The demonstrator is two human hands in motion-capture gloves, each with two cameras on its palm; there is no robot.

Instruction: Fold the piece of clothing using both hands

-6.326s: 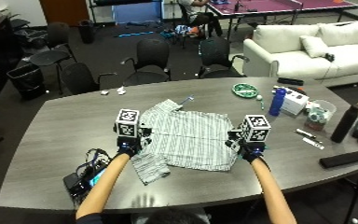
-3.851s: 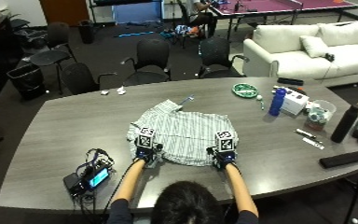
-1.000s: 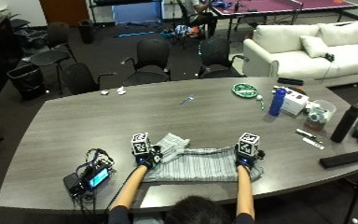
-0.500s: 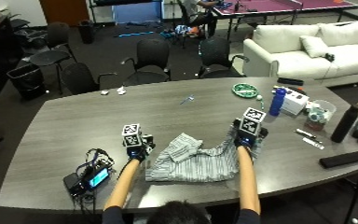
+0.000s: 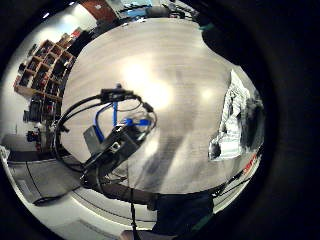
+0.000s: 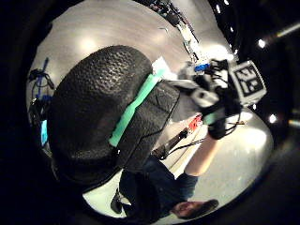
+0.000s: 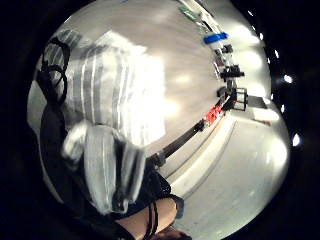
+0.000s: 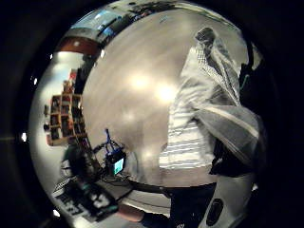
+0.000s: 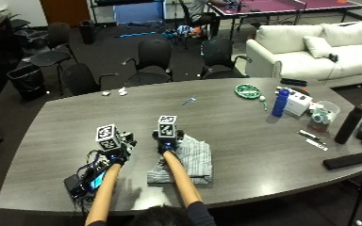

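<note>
A grey-and-white striped shirt (image 9: pixel 190 160) lies folded into a compact block on the grey table (image 9: pixel 250 127), near the front edge. My right hand (image 9: pixel 166 145) is at the block's far left corner and pinches the shirt's edge. Bunched striped cloth (image 7: pixel 105 170) sits close against that palm, and more cloth (image 8: pixel 194 104) drapes from it onto the table. My left hand (image 9: pixel 115 154) is on bare table left of the shirt and holds nothing. From the left palm, the shirt (image 5: pixel 232 125) lies a short way off.
A black device with a lit screen and cables (image 9: pixel 84 181) lies just left of my left hand, near the table edge. Far right stand a blue bottle (image 9: pixel 281 102), a white box (image 9: pixel 299 101), a green plate (image 9: pixel 248 90), a black bottle (image 9: pixel 349 125) and a black case (image 9: pixel 347 160).
My right hand lifted the right end of the folded band and carried it left over the rest. My left hand let go of the cloth and moved left toward the device.
</note>
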